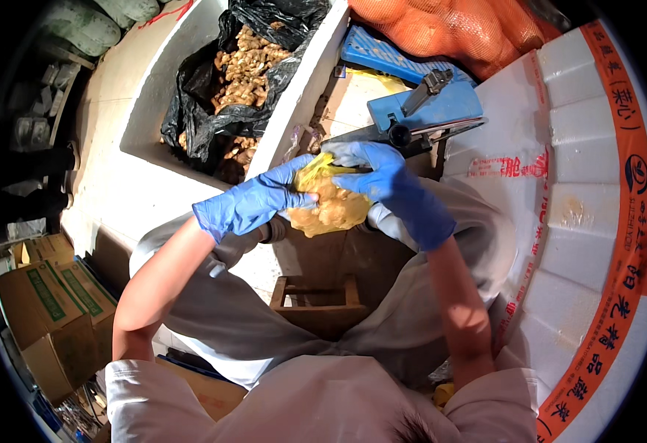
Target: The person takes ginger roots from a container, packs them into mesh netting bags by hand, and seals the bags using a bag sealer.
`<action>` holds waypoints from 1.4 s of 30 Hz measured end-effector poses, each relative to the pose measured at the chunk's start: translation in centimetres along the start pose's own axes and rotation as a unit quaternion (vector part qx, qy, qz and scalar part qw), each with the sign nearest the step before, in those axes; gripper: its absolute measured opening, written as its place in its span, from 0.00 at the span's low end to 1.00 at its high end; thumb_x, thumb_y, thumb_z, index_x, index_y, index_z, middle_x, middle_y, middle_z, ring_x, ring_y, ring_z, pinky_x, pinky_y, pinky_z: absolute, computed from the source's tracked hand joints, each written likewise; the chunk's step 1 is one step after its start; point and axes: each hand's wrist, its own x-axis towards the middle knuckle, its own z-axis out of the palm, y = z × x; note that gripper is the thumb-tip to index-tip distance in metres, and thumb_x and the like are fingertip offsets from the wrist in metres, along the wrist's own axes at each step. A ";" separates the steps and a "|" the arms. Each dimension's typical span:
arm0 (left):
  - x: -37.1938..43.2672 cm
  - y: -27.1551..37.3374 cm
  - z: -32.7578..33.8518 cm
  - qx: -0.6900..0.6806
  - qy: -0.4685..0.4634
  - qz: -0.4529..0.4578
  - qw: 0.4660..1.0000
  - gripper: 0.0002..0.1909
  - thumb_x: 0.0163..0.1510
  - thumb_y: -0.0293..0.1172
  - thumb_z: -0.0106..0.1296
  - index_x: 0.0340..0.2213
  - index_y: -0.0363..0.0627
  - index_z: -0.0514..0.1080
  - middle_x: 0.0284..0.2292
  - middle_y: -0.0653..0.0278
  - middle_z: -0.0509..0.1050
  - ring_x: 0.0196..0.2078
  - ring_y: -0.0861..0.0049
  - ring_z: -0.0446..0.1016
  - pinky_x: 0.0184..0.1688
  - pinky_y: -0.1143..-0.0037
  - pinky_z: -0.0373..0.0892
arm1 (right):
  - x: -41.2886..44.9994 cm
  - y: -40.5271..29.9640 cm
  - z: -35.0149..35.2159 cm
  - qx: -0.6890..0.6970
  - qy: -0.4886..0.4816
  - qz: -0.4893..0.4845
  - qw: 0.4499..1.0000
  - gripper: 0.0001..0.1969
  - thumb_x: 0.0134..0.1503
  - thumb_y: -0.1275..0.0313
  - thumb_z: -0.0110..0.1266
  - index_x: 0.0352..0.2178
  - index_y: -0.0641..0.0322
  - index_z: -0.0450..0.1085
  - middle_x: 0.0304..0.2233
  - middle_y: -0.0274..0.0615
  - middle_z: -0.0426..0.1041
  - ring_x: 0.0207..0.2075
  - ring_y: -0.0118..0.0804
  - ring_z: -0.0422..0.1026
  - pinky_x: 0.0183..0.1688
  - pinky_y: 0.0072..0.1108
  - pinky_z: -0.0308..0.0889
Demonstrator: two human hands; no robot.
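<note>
Between my two hands, above the floor and between my knees, hangs a yellow bag packed with ginger-like lumps. My left hand, in a blue disposable glove, grips the bag's left side, and a bare fingertip pokes through the glove. Gathered at the top is the bag's bright yellow neck. My right hand, gloved in the same blue, pinches the bag near this neck from the right. Some of its fingers are hidden behind the bag.
Ahead stands a white foam box holding ginger in a black plastic bag. A blue device with a black lever sits beyond my right hand. White foam boxes line the right; cardboard boxes stand left. Below is a wooden stool.
</note>
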 end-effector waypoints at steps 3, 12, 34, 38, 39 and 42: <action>-0.1 0.9 0.4 0.033 -0.029 0.068 0.997 0.30 0.47 0.23 0.49 0.52 0.39 0.51 0.48 0.65 0.61 0.49 0.80 0.59 0.52 0.80 0.55 | 1.7 -1.1 -0.7 -0.133 -0.035 -0.123 0.983 0.11 0.40 0.74 0.57 0.28 0.68 0.70 0.30 0.44 0.70 0.31 0.33 0.70 0.33 0.20 0.66; -0.7 1.5 0.3 0.072 0.006 0.010 0.997 0.24 0.50 0.24 0.47 0.49 0.38 0.56 0.44 0.66 0.64 0.46 0.84 0.62 0.49 0.82 0.58 | 1.4 -4.9 -0.6 0.114 0.099 0.262 0.953 0.05 0.46 0.76 0.52 0.27 0.65 0.70 0.27 0.32 0.69 0.30 0.22 0.65 0.36 0.14 0.61; -0.5 1.9 0.8 0.095 0.001 0.015 0.995 0.23 0.51 0.25 0.46 0.49 0.39 0.57 0.44 0.66 0.65 0.46 0.83 0.62 0.49 0.82 0.59 | 0.9 -4.0 -1.8 0.117 0.056 0.053 0.990 0.11 0.42 0.76 0.58 0.31 0.65 0.69 0.30 0.38 0.73 0.30 0.23 0.70 0.32 0.13 0.66; -0.2 2.0 1.0 0.130 0.012 0.006 0.991 0.23 0.50 0.27 0.46 0.49 0.40 0.57 0.44 0.66 0.65 0.46 0.83 0.62 0.49 0.82 0.59 | 1.4 -4.2 -2.7 -0.091 0.075 0.030 0.993 0.14 0.40 0.73 0.60 0.32 0.65 0.68 0.28 0.38 0.73 0.28 0.23 0.70 0.30 0.13 0.66; -0.2 1.9 1.0 0.123 0.012 0.006 0.992 0.24 0.50 0.27 0.47 0.49 0.40 0.57 0.44 0.66 0.65 0.46 0.83 0.62 0.49 0.82 0.59 | 1.3 -4.2 -2.8 -0.127 0.091 0.070 0.985 0.15 0.40 0.72 0.60 0.32 0.65 0.68 0.28 0.38 0.73 0.28 0.23 0.70 0.30 0.13 0.66; 0.0 1.8 0.8 0.122 0.003 0.007 0.992 0.25 0.50 0.28 0.47 0.49 0.39 0.56 0.44 0.66 0.65 0.46 0.83 0.62 0.49 0.82 0.59 | 1.0 -4.3 -2.2 0.006 0.051 0.092 0.994 0.17 0.39 0.71 0.61 0.32 0.64 0.69 0.27 0.39 0.73 0.27 0.22 0.70 0.30 0.13 0.66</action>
